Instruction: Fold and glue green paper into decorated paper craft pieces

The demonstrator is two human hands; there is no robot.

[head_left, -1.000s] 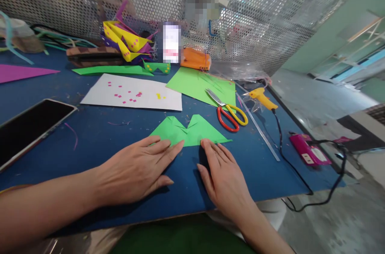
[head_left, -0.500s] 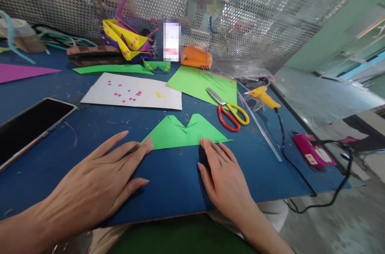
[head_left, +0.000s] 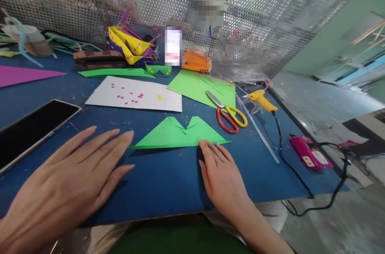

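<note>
Paper largely bared, lower fold apparently creased: left hand swept toward 9 o'clock, grip flat, empty; right hand, also unclenched, pins edge at 4 o'clock.

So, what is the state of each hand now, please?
Left hand: open, holding nothing, near the folded green paper.
Right hand: open, touching that paper's lower edge, not gripping it.

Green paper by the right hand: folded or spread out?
Folded: the green paper has creased flaps beside its notch and a narrow strip along the near edge, where the right hand touches it.
</note>
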